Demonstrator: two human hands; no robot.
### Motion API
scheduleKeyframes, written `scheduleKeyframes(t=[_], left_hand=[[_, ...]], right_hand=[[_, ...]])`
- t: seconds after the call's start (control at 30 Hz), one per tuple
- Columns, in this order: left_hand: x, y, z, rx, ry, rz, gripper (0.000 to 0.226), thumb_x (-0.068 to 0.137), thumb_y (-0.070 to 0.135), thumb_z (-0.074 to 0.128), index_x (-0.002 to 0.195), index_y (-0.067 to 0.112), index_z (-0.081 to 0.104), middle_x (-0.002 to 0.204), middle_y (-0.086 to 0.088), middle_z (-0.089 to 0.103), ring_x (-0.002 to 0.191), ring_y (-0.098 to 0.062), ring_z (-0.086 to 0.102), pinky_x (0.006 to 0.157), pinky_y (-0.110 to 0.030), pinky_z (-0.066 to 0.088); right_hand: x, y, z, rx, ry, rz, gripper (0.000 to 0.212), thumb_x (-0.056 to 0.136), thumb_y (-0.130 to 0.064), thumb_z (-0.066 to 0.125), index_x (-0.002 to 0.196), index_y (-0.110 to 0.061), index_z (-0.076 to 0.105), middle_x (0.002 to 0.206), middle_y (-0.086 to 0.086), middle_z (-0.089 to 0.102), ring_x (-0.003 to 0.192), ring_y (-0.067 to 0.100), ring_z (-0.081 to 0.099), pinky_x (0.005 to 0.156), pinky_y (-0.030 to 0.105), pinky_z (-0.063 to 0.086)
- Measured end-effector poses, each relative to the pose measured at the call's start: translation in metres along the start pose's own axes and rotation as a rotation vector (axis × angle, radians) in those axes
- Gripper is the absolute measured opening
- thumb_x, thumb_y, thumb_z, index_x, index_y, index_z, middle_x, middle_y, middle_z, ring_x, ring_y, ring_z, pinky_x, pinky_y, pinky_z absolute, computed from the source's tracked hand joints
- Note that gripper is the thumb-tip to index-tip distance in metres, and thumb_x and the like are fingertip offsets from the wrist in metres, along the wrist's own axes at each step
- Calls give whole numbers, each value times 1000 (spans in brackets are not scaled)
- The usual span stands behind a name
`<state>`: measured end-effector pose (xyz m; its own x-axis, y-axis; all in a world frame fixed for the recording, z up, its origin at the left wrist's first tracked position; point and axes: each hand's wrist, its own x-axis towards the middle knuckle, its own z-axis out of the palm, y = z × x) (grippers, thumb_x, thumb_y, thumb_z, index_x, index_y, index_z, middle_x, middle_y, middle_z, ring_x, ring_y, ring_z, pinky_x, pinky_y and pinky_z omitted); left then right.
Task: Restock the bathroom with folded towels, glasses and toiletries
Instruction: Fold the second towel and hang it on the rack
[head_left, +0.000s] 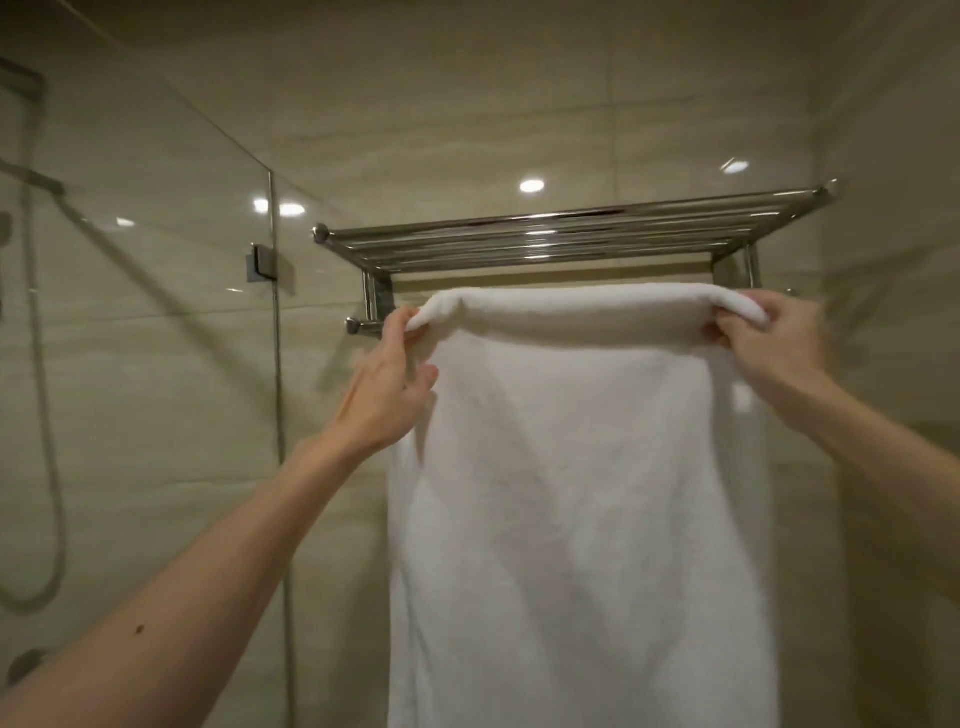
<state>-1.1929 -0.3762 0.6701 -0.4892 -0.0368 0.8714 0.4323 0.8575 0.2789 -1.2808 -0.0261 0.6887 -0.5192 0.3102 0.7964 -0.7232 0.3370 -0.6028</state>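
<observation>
Your left hand (387, 382) at 9 o'clock and right hand (771, 340) at 3, each with a pinch on the towel (571, 493).

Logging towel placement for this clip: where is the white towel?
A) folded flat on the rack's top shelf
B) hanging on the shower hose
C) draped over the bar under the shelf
C: the white towel hangs down from the bar beneath the rack shelf, with the left hand and right hand pinching its top corners.

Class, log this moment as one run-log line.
state: white towel draped over lower rail | left hand: pinches left end | right hand: grips right end
</observation>
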Motion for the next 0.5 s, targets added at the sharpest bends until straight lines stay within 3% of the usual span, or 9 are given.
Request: scheduleKeyframes(t=[0.17,0.27,0.37,0.43,0.5], left_hand=[[64,-22,26,83,2,80,61,93,11,58,147,14,29,139,-11,53,120,-31,54,96,-38,42],[89,-34,44,103,-1,107,61,93,13,57,148,13,31,141,-13,50,127,-34,49,106,-46,39],[104,-49,57,219,33,113,56,95,20,57,146,19,33,137,-9,55,128,-29,48,109,-46,28],[112,-56,61,220,63,132,54,95,24,56,145,24,34,133,-4,58,128,-26,47,106,-44,27],[118,-61,64,198,68,160,55,97,26,52,148,24,29,132,1,58,126,-23,47,103,-44,28]], right_hand=[[46,-2,29,-68,8,-53,24,96,-22,62,118,-16,68,99,2,63,93,15,56,66,16,35],[70,10,45,-75,-27,-27,28,96,-27,62,121,-15,66,106,3,66,99,21,60,76,24,41],[79,27,60,-229,-80,-80,34,92,-30,62,120,-11,63,106,8,62,100,28,60,78,28,39],[81,36,69,-362,-105,-161,48,88,-34,60,130,-9,55,126,14,54,114,33,54,89,29,38],[79,39,78,-450,-144,-234,62,95,-27,60,149,-12,34,150,12,35,134,31,38,109,36,31]])
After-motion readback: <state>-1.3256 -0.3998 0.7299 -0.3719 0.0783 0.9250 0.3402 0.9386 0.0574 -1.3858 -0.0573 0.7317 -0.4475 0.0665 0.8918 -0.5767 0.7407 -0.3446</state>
